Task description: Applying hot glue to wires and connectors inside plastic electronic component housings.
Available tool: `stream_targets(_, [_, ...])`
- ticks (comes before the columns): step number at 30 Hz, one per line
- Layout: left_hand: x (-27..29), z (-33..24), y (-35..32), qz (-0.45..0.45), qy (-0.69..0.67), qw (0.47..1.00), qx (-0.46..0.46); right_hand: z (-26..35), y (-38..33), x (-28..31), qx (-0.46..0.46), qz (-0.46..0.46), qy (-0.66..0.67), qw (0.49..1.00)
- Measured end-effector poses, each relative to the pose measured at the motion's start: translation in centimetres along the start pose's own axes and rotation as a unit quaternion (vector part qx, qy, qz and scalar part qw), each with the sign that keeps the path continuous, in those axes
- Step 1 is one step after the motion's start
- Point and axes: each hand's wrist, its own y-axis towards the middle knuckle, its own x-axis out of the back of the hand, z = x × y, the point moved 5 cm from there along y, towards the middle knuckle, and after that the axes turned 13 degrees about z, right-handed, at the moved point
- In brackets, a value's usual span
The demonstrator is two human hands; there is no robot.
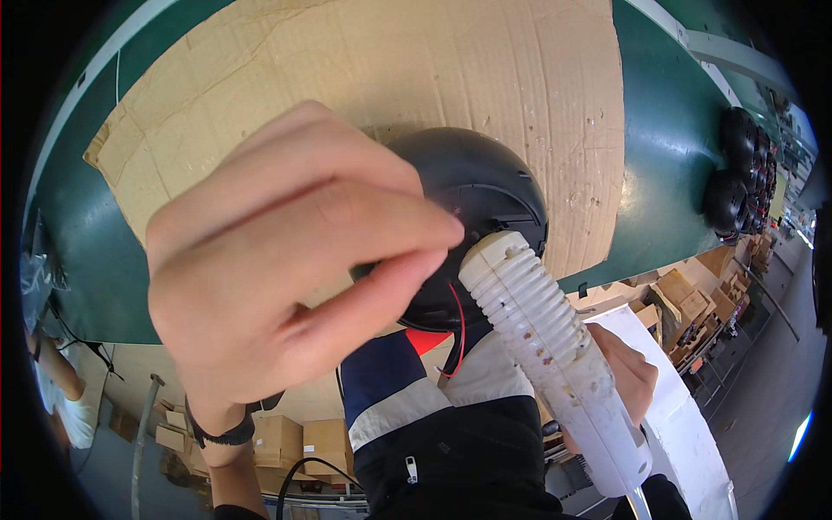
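Note:
My left hand is raised close to the camera and grips a round black dome-shaped part from the left, fingertips on its edge. A thin red wire hangs from the underside of the part. My right hand holds a white ribbed electric tool whose tip presses against the black part near its lower right. A black band sits on my left wrist.
A sheet of brown cardboard lies on a green conveyor belt. Several more black dome parts stand at the right of the belt. Cardboard boxes are stacked on the floor below, others at the right.

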Motion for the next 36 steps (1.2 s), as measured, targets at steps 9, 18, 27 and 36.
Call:
stream_targets(9, [0.6,0.1,-0.7,0.021,0.029,0.999,0.015,0.0,-0.7,0.9,0.025,0.02,0.03,0.999])
stream_targets(18, [-0.1,-1.6,-3.6,-0.026,0.056,0.995,0.072,-0.2,-0.8,0.2,-0.013,0.011,0.028,0.999])
stream_targets(27, [-1.1,-2.1,-5.0,-0.185,0.046,0.971,0.142,-0.3,-0.6,-0.1,0.04,0.011,0.003,0.999])
stream_targets(36, [-6.8,-4.5,-6.6,0.026,0.021,0.971,0.238,-0.2,-0.6,0.0,0.057,0.036,0.015,0.998])
